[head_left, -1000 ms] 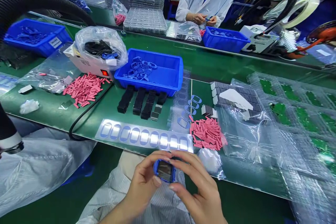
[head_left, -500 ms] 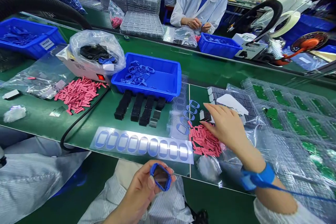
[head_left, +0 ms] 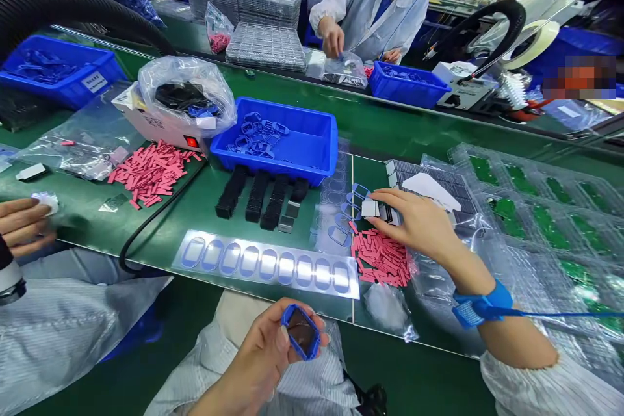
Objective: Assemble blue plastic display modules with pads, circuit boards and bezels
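My left hand (head_left: 266, 351) is low over my lap, fingers wrapped round a small blue frame (head_left: 301, 332) with a dark shiny plate in it. My right hand (head_left: 414, 224), with a blue wrist strap (head_left: 480, 309), reaches onto the green table and pinches a small square plate (head_left: 369, 208) at the short stack of such plates (head_left: 387, 211). Just below that hand lies a heap of pink strips (head_left: 383, 257). Blue ring gaskets (head_left: 348, 211) lie on clear film to the left of the fingers.
A blue bin (head_left: 287, 143) of blue frames stands behind rows of black plate stacks (head_left: 258, 195). A clear strip of oval stickers (head_left: 268, 263) lies at the table's front edge. Clear trays (head_left: 536, 208) spread right. A neighbour's hand (head_left: 22, 224) is left; another person (head_left: 370, 6) works opposite.
My right hand left the blue frame, reached out past the pink strips and now pinches a small plate at the stack. A neighbour's hand came into view at the left.
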`<state>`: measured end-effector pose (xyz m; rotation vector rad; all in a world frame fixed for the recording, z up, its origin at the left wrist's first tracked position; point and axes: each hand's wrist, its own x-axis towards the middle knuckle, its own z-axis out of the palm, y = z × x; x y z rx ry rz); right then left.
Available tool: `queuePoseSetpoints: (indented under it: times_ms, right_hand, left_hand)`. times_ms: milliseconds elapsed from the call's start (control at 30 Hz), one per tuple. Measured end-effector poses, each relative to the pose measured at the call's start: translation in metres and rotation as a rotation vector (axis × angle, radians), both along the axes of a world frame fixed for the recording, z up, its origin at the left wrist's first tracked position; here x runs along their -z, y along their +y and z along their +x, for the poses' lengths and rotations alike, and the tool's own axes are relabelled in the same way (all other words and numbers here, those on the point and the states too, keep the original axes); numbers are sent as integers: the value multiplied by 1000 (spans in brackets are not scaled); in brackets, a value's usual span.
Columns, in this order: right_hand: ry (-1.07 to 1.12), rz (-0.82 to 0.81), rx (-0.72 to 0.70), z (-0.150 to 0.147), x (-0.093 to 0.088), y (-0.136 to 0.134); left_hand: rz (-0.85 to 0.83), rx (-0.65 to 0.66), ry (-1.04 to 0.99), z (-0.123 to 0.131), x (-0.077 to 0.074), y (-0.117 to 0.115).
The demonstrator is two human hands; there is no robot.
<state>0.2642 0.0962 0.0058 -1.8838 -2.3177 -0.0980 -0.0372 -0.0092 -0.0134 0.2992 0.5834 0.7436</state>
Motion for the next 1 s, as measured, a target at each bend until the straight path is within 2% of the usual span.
queuePoseSetpoints:
  times_ms: [167, 333, 467, 600, 700, 800, 867, 1000]
  right_hand:
    - [203, 53, 46, 9, 9, -5]
    - [423, 37, 39, 14, 15, -9]
    - [520, 54, 65, 12, 21, -7]
    - [580, 108, 64, 4, 13, -11]
    - [655, 78, -62, -20, -7, -31]
    - [786, -122, -373, -54, -28, -60]
    - [831, -235, -502, -71, -37, -77]
    - [920, -266, -515, -82, -37, -97]
  left_hand:
    - [-59, -11, -43, -1, -4, -4]
    - [-120, -28, -20, -3, -10, -1]
    - [-140, -44, -2, -1, -10, -2]
    - [-137, -36, -16, -1, -9, -4]
    - [-69, -6, -4, 1, -11, -2]
    - [49, 55, -39, 9, -18, 1]
    - [96, 104, -114, 16, -24, 2]
    - [139, 129, -231, 26, -32, -1]
